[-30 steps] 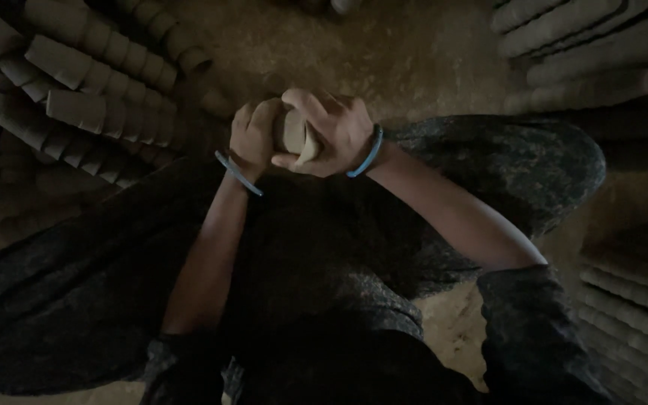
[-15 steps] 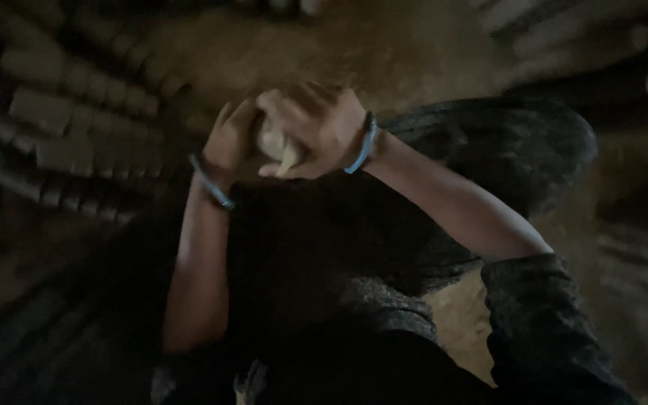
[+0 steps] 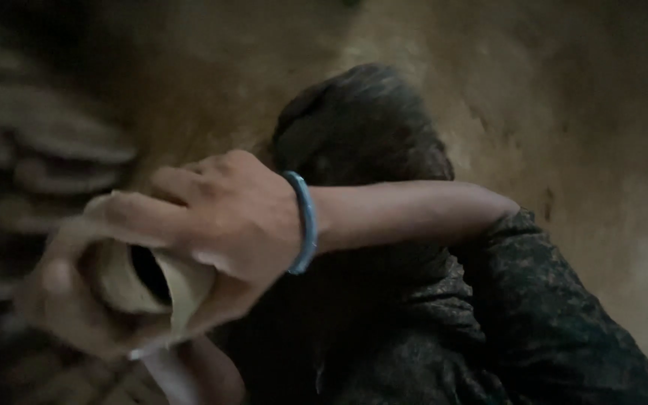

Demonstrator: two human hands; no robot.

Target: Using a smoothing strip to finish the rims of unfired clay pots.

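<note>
**Both hands wrapping a small clay cup**

Closest to the camera, the left hand [image 3: 69, 300] is cupping the underside of a pale clay cup [image 3: 148, 281], blurry but clenched on it. The right hand [image 3: 223, 217], blue bangle [image 3: 303, 223] on the wrist, is gripping it from above. The cup's dark mouth is showing; can't tell if anything's inside. Farther left, blurred rows of clay pieces [image 3: 46, 161] are lying on the dirt floor [image 3: 564, 112].

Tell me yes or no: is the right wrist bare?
No, a blue bangle rings the wrist of the right hand gripping the clay cup.
</note>
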